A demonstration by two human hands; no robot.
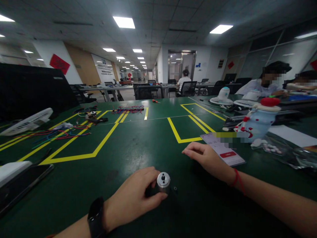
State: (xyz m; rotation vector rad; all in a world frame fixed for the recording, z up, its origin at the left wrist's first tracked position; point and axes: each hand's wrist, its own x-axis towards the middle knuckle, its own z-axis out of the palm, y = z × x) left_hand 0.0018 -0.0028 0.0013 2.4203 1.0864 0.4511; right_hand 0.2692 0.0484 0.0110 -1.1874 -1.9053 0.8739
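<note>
Left hand (133, 193) curled inward, right hand (206, 158) farther forward and loosely bent

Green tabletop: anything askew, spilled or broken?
Small loose part lies beside the metal cylinder in the left hand, looks easily lost; tangled wires sprawl across yellow tape. No clear spill or breakage.

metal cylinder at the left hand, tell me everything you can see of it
The metal cylinder is short, silvery and shiny, and looks like bare metal. It appears to stand upright on the green table, its round end up. That face has a raised centre with a dark middle and small dark holes around it. The left hand grips it between thumb and fingers, partly hiding its side. A tiny dark part lies just right of it, apart. Its underside is hidden.
</note>
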